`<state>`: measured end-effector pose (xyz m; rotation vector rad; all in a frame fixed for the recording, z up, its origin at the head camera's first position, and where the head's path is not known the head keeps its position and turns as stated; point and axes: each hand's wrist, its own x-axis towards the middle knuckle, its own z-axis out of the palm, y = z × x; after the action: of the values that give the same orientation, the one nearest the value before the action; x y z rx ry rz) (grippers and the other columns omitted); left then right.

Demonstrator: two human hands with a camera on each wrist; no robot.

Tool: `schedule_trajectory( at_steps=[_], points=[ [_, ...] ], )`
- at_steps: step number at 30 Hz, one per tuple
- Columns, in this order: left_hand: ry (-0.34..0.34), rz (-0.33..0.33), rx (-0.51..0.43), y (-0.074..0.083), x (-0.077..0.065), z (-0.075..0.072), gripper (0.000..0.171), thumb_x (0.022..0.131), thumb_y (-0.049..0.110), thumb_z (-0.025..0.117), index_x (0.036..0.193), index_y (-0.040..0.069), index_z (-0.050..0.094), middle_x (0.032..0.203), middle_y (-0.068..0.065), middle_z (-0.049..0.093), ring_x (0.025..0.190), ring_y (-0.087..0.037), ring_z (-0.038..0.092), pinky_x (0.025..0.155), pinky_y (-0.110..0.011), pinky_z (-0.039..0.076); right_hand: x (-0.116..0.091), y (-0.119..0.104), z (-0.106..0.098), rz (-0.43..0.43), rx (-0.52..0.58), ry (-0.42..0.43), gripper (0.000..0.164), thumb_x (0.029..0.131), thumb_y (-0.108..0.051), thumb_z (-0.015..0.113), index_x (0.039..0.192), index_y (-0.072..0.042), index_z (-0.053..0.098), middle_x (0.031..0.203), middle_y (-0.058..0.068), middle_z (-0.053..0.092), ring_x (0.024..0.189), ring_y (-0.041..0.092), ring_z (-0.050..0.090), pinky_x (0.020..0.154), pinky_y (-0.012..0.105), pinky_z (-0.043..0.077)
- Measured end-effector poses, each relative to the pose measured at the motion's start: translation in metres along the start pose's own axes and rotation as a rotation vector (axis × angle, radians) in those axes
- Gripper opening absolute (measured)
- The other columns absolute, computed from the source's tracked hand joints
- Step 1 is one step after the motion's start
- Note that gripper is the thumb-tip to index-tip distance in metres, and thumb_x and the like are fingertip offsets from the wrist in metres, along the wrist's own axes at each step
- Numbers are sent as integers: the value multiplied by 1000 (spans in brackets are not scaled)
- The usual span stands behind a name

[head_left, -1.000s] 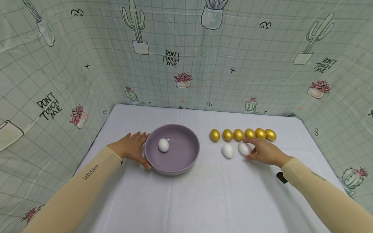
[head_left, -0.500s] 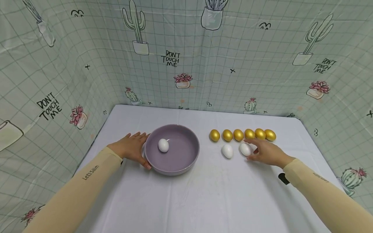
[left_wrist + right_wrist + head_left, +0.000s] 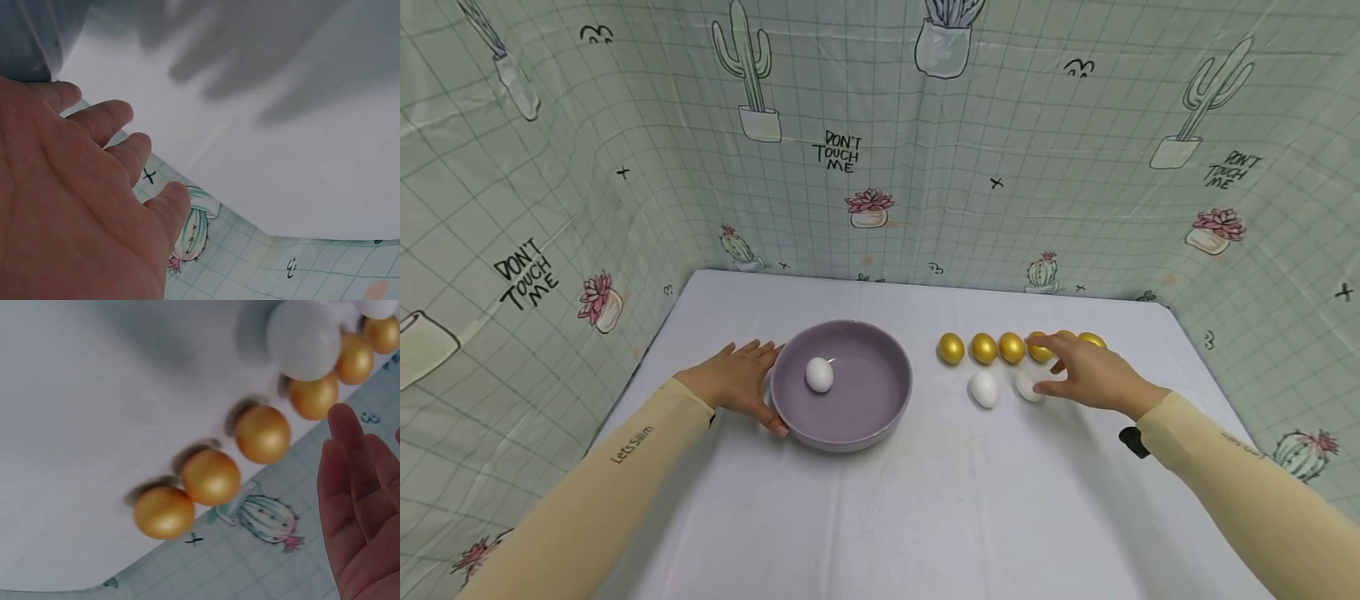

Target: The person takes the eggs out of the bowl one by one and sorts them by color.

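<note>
A purple bowl (image 3: 865, 392) stands on the table with one white egg (image 3: 819, 375) inside. My left hand (image 3: 737, 379) rests against the bowl's left side, fingers spread and fairly straight; the left wrist view shows nothing held in its palm. On the right, my right hand (image 3: 1093, 375) hovers just above and beside a white egg (image 3: 1027, 385), thumb and fingers apart and holding nothing. Another white egg (image 3: 983, 390) lies to the left of it. Behind them runs a row of several golden eggs (image 3: 983, 348), a few partly hidden by my right hand. Its fingers (image 3: 350, 437) look extended in the right wrist view.
A white cloth covers the table (image 3: 880, 517). Grid-patterned fabric (image 3: 970, 217) with cactus prints hangs behind and on both sides, close to the table's far edge. The golden eggs sit near that edge.
My right hand has lifted off the right-hand white egg and moved slightly up and to the right, its fingers opening. That egg stays on the table. My left hand keeps still at the bowl.
</note>
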<state>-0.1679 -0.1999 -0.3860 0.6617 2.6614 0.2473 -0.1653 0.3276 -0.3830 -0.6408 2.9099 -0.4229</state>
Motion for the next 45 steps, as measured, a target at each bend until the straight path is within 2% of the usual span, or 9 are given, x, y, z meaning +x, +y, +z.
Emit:
schedule_trajectory(
  at_steps=[5,11,16,22,25,32,41,43,45],
  points=[
    [-5,-3,-1,-1,0,1,136,55,70,86,154,-3,28,155,-29,30,144,-49,22,112,-68,16,18,-35,-14,-71,-35,18,70,82,-34,83,143,-17,54,132,6,60,92,19,67,67,37,53],
    [-7,-7,-3,-1,-1,1,136,55,69,86,154,-4,28,155,-29,30,144,-50,22,112,-68,16,44,-85,-22,-186,25,-17,72,83,-35,83,145,-16,52,134,2,59,95,14,67,75,37,54],
    [-4,-3,-5,-2,-1,1,136,55,69,86,154,-3,28,155,-29,30,143,-50,22,112,-68,16,65,-123,-21,-276,77,-50,73,84,-34,82,147,-17,50,136,0,57,94,12,68,79,35,53],
    [-3,1,-9,-4,-1,2,136,55,70,85,155,-3,28,155,-29,30,143,-50,23,111,-69,16,90,-163,-15,-331,93,-100,71,85,-35,80,148,-23,48,142,-5,53,98,9,66,77,32,52],
    [-5,-2,-7,-5,0,3,137,55,71,85,155,-3,28,155,-29,30,143,-50,23,111,-68,16,103,-180,-12,-360,104,-119,70,86,-33,79,148,-24,49,143,-4,52,100,11,66,81,34,51],
    [-11,-3,-11,-6,1,3,137,55,71,85,155,-2,26,156,-29,29,144,-49,22,112,-68,16,130,-203,4,-410,105,-140,68,87,-34,78,148,-23,49,142,-1,54,108,15,62,90,35,49],
    [-17,-1,-1,-5,1,0,138,56,72,84,155,-3,25,156,-29,28,144,-49,21,112,-68,15,151,-222,26,-350,77,-239,74,86,-35,78,151,-23,46,145,-1,51,96,10,64,78,31,51],
    [-17,0,0,-5,1,0,138,56,72,84,155,-3,25,156,-29,28,144,-49,21,112,-68,15,156,-226,33,-339,59,-261,75,86,-35,79,151,-22,45,148,0,48,97,10,63,82,31,51],
    [-16,2,-3,-5,0,0,137,56,72,84,155,-3,25,156,-29,28,144,-49,20,112,-68,15,159,-227,42,-349,34,-270,74,86,-34,79,150,-19,45,148,1,48,108,11,60,93,31,48]
  ],
)
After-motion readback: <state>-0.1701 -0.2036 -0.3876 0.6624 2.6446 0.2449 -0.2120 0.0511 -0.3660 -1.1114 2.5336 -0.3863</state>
